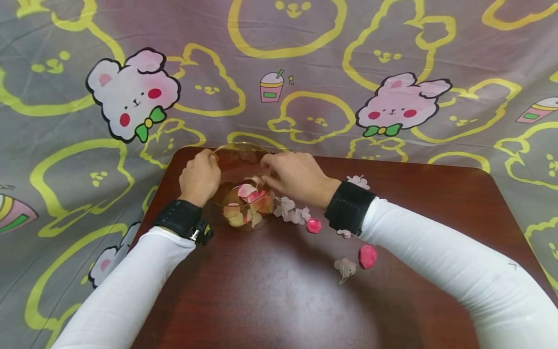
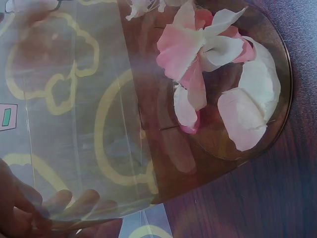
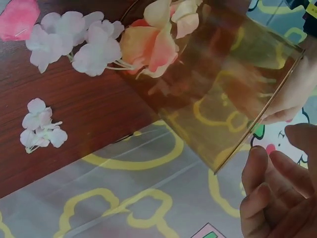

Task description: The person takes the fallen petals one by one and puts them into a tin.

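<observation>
A clear amber glass (image 1: 241,167) stands tilted at the far edge of the brown table (image 1: 270,300), with pink and cream petals (image 1: 247,199) in its bottom. My left hand (image 1: 209,157) grips the glass at its left rim; through the wall its fingers (image 2: 74,203) show against the glass (image 2: 148,124), below the petals (image 2: 213,74). Above the right rim, my right hand (image 1: 267,177) hovers with fingers loosely bent. In the right wrist view this hand (image 3: 282,158) holds nothing, just off the edge of the glass (image 3: 223,99).
Loose pale blossoms (image 1: 291,212) lie right of the glass, with pink petals (image 1: 314,225) (image 1: 367,256) and another blossom (image 1: 346,267) nearer me. More blossoms (image 3: 74,42) (image 3: 40,129) show in the right wrist view. A cartoon-print cloth (image 1: 305,72) hangs behind the table.
</observation>
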{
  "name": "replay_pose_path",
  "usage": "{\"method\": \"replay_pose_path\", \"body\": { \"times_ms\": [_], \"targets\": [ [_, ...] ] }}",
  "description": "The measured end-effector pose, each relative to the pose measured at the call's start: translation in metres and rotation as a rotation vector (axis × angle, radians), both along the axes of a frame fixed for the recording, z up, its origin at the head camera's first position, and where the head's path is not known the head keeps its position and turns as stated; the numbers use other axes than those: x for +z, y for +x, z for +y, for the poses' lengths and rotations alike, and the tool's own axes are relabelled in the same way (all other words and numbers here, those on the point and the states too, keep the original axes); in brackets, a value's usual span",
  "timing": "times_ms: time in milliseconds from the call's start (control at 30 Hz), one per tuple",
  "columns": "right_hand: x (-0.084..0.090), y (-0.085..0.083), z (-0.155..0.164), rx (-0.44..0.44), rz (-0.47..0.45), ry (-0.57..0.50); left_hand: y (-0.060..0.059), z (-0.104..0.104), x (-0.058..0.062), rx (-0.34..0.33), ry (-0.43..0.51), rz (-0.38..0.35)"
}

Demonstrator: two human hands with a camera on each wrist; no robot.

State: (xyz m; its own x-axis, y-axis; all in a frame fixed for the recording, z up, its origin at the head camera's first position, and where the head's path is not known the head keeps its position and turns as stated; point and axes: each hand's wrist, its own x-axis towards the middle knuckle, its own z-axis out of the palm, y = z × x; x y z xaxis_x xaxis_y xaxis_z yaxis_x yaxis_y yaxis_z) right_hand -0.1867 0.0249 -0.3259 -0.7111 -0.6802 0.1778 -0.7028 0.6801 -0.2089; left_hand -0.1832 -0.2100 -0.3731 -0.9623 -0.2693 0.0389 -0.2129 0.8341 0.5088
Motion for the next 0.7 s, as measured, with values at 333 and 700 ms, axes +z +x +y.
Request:
{"method": "replay_pose_path", "body": {
  "times_ms": [333, 700],
  "targets": [
    [0.002, -0.005, 0.01, -0.005, 0.02, 0.018, -0.001, 0.001, 0.001, -0.003, -0.003, -0.01],
    [0.0, -0.016, 0.03, -0.088, -0.055, -0.001, 0.0, 0.001, 0.001, -0.004, 0.0, -0.009]
  ]
}}
